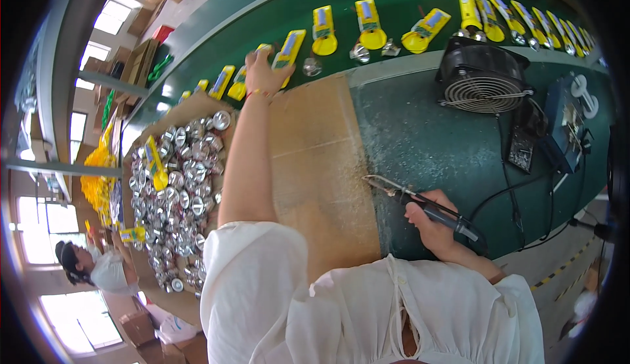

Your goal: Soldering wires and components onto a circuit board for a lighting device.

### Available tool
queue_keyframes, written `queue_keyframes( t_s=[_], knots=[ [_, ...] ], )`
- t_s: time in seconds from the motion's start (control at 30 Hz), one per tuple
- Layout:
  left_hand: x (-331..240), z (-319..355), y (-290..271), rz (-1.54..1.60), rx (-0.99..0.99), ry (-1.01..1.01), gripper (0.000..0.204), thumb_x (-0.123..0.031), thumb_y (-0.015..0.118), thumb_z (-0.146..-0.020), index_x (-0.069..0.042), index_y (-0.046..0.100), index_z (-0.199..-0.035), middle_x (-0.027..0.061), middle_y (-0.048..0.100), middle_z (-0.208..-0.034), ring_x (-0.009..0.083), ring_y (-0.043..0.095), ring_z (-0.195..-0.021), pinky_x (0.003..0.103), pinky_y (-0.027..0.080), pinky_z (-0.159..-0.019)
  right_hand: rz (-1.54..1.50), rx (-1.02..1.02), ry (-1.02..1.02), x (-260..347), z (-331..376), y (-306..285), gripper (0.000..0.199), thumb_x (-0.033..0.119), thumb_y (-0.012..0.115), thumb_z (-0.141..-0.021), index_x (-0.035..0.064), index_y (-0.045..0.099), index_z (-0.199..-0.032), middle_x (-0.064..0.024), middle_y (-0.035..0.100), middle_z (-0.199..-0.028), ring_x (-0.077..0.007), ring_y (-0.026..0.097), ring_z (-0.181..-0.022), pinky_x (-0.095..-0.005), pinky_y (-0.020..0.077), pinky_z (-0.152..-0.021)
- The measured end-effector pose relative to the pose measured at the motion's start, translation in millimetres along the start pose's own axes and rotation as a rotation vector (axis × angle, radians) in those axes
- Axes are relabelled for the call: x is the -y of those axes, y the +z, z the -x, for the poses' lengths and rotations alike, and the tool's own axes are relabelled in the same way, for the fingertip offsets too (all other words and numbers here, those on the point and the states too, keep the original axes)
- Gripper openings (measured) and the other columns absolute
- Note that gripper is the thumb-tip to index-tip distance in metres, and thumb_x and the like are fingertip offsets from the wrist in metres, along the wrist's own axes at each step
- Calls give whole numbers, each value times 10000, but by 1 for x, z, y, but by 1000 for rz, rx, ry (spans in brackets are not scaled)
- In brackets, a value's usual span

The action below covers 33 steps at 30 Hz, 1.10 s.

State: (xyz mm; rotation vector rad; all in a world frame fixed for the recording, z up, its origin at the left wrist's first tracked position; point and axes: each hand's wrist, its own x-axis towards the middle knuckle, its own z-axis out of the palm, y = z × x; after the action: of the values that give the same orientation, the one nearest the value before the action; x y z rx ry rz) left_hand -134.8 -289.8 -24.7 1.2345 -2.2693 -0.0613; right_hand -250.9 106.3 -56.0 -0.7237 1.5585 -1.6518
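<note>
My left hand (264, 75) reaches out to the row of yellow flashlight housings at the belt's near edge. Its thumb and fingers lie around one yellow flashlight housing (290, 48); how firmly they grip is hard to see. Low at the right, my right hand (434, 225) is closed around the dark handle of a soldering iron (426, 208). The iron's tip points left, over the edge of a brown cardboard sheet (315, 187). More yellow housings (323, 31) lie along the green belt (262, 10), several with small silvery reflectors (359, 53) beside them.
A heap of silvery reflectors (177, 193) covers the left side, a yellow housing (156, 164) on top. At right stand a black fan (484, 75) and a blue soldering station (564, 124), with cables across the green mat (426, 128). Another person (108, 269) works at far left.
</note>
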Motion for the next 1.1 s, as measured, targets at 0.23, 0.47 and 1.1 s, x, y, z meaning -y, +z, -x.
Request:
queue_keyframes(
  t_s=[0.23, 0.47, 1.1],
  knots=[
    [-25, 97, -50, 110, 162, 105, 411, -225, 698, -620, -38, 605, -974, 162, 552, -998, 301, 559, -937, 369, 462, -820, 76, 25, -61, -7, -3, -4, 135, 61, 673, -757, 15, 567, -828, -36, 604, -623, -69, 568, -558, -228, 448, -497],
    [-97, 243, -115, 385, 267, -268, 571, -288, 761, -636, -58, 507, -1093, 132, 474, -1077, 222, 560, -789, 324, 479, -680, 62, -28, 22, 2, -3, -4, 150, 95, 594, -826, -11, 529, -911, -71, 577, -661, -89, 536, -544, -206, 439, -493],
    [-2, 246, -146, 990, -239, -612, 110, -71, 597, -839, 22, 651, -861, 30, 632, -787, 66, 545, -717, 192, 423, -661, 103, -20, -53, 20, 23, 7, 158, 106, 602, -824, -12, 519, -888, -74, 574, -650, -84, 516, -524, -190, 409, -471]
  ],
)
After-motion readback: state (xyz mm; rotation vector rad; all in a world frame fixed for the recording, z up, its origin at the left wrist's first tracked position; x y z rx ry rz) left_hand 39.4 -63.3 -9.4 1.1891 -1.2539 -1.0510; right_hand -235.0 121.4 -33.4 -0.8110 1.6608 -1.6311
